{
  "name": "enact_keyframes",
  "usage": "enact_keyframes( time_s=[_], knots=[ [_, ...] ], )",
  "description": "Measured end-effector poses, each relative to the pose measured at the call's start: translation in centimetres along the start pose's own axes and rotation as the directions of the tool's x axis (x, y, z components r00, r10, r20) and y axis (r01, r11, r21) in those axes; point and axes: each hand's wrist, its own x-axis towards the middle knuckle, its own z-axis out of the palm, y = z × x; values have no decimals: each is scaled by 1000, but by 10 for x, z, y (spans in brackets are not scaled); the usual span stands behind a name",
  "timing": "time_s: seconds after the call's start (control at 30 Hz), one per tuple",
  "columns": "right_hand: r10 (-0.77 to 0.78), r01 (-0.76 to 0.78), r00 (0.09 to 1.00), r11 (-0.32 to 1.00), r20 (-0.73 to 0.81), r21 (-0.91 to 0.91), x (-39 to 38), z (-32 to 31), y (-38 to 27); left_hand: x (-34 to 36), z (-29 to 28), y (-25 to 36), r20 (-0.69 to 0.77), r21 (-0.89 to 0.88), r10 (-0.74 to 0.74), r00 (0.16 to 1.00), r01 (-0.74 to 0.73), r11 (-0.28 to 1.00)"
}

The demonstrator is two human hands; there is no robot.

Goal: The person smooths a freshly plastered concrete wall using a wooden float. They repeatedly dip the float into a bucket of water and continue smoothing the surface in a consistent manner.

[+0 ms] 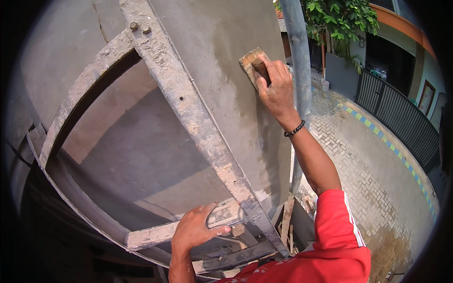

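Note:
My right hand (276, 89) is closed round the handle of a small plastering float (248, 60), its face against the wall. The float is worn and brown, crusted with mortar. Under and below it the grey plastered wall (198, 42) has darker, damp-looking patches. Lower down, my left hand (193, 228) straddles a mortar-splashed crossbar (151, 236), fingers over its far edge and thumb along the near one. The crossbar belongs to a metal frame (198, 118) with a long slanting bar and a curved brace, standing in front of the wall.
A grey upright pole (298, 56) stands close to my right forearm, by the wall's edge. Boards (287, 219) lie below the frame. Far below on the right run a paved lane (349, 160) and a dark gate (396, 113). A leafy tree (337, 19) grows beyond.

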Motion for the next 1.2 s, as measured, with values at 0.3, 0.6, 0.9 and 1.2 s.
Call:
enact_keyframes(
  time_s=[0.3, 0.6, 0.9, 1.2],
  knots=[
    [478, -471, 872, 878, -102, 86, -214, 18, 28, 2, 2, -3, -32, 0, 48, 998, -48, 999],
    [363, -376, 867, 926, 341, -32, -295, 15, -13, 2, 6, -8, -40, 43, 24, 999, -22, 999],
    [298, -306, 939, 952, 170, 23, -250, 35, -17, 5, 11, -16, -81, 68, 45, 996, -40, 997],
    [220, -233, 967, 967, 129, 99, -186, 35, -35, 0, 8, -8, -76, 54, 32, 997, -28, 998]
  ],
)
